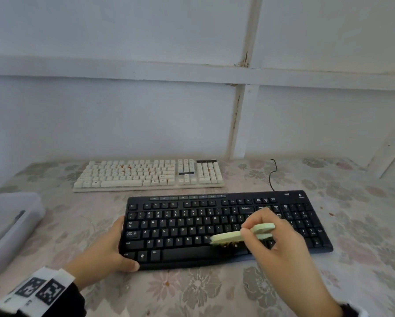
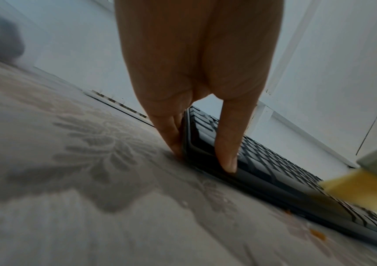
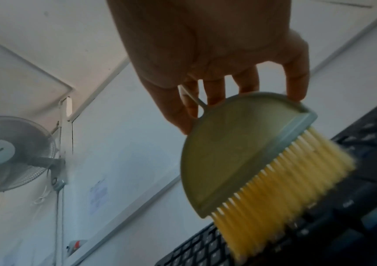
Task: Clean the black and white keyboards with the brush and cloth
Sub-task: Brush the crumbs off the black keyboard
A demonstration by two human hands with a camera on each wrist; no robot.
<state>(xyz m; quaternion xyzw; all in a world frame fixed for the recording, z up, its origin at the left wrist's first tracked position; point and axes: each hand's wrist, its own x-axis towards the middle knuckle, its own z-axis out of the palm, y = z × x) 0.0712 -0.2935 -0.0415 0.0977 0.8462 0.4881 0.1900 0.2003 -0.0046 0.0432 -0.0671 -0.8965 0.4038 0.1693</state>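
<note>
The black keyboard (image 1: pixel 192 227) lies near me on the table. My left hand (image 1: pixel 114 248) braces its left front corner. The straight fingers (image 2: pixel 169 129) press against the left side and the thumb (image 2: pixel 226 144) lies on the front rim. My right hand (image 1: pixel 272 236) grips a pale green half-round brush (image 1: pixel 242 236) by its top. Its yellow bristles (image 3: pixel 285 180) rest on the keys at the lower right of the letter block. The white keyboard (image 1: pixel 148 175), with orange stains on some keys, lies behind, close to the wall. No cleaning cloth is in view.
A translucent plastic box (image 1: pixel 11 223) with something dark inside stands at the left edge. A black cable (image 1: pixel 272 175) runs from the black keyboard towards the wall. Orange crumbs (image 2: pixel 317 234) lie on the floral tablecloth (image 1: pixel 192 294). A wall fan (image 3: pixel 12 154) hangs high up.
</note>
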